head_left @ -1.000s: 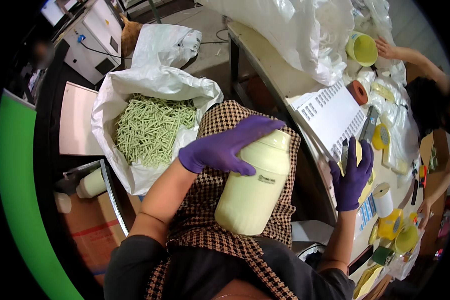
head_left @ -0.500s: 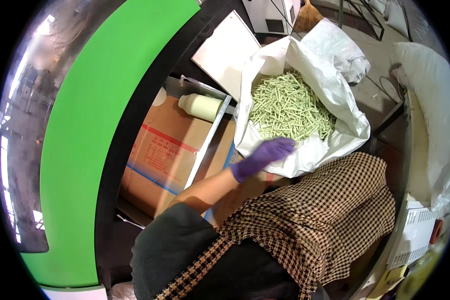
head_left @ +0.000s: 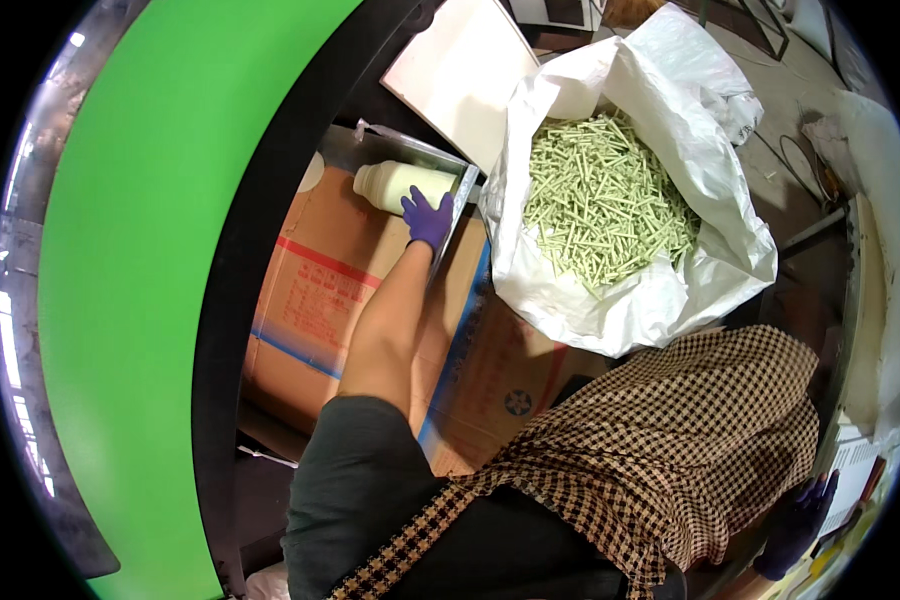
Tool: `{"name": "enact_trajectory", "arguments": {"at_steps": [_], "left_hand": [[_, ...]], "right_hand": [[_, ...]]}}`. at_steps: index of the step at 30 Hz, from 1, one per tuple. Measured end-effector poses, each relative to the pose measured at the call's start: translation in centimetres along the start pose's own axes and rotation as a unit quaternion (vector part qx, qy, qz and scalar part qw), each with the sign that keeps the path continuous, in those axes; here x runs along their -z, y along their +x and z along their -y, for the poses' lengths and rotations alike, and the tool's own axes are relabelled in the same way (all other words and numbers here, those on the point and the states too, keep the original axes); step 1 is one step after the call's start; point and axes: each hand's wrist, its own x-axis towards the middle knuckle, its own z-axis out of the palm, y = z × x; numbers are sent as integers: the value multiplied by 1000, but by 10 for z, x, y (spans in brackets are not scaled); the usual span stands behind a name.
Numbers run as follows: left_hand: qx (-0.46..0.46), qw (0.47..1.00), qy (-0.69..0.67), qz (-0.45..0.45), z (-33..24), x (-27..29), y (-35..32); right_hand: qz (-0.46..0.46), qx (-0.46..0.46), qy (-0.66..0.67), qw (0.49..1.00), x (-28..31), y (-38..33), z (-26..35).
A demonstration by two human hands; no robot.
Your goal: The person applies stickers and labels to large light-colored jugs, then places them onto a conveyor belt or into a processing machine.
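Observation:
My left hand [head_left: 428, 215], in a purple glove, reaches over the metal-edged tray. Its fingers are spread against the lower side of a pale cream plastic bottle [head_left: 395, 183] that lies on its side; they are not wrapped round it. At the right rim of the view hangs my right hand [head_left: 805, 520] in a dark purple glove, with fingers apart and nothing visible in them. To the right of the left hand, a large white woven sack [head_left: 725, 265] stands with its mouth folded wide, full of short light-green sticks [head_left: 610, 200].
Brown cardboard [head_left: 320, 290] with red and blue stripes lies under the bottle and left arm. A white panel [head_left: 460, 75] leans behind the tray. A curved green and black machine housing [head_left: 170, 250] borders the left. A white vented box [head_left: 855, 475] sits at the right rim.
My left hand has moved left from the sack's near rim to the bottle, its fingers now spread. The right hand has come into view at the right. The whole view has shifted slightly.

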Motion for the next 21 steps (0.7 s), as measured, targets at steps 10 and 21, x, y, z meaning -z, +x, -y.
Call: {"name": "enact_trajectory", "arguments": {"at_steps": [10,21], "left_hand": [[124,987,95,-21,25,4,40],[82,937,339,-10,225,265,120]], "right_hand": [[7,92,-230,969,8,-23,41],[58,260,-272,925,-30,-1,36]]}}
